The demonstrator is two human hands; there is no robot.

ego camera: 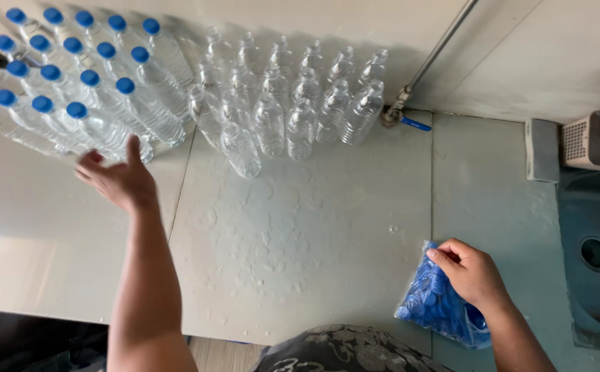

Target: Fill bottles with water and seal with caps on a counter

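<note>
Wet grey table (300,234): left hand (117,180), fingers spread, reaches toward capped water bottles (93,89); right hand (471,272) pinches soft, slippery bag of blue caps (431,303), likely light, at its top.

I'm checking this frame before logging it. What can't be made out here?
- Head view: the capped bottles run off the left edge, so their number is unknown.
- Uncapped bottles: clear plastic overlaps, so fill level is unreadable.
- Right hand covers the bag of blue caps; its opening and the fingertips' grip are hidden.
- Left hand: contact with the nearest bottle is unclear.
- The sink is cut off at the right.
</note>
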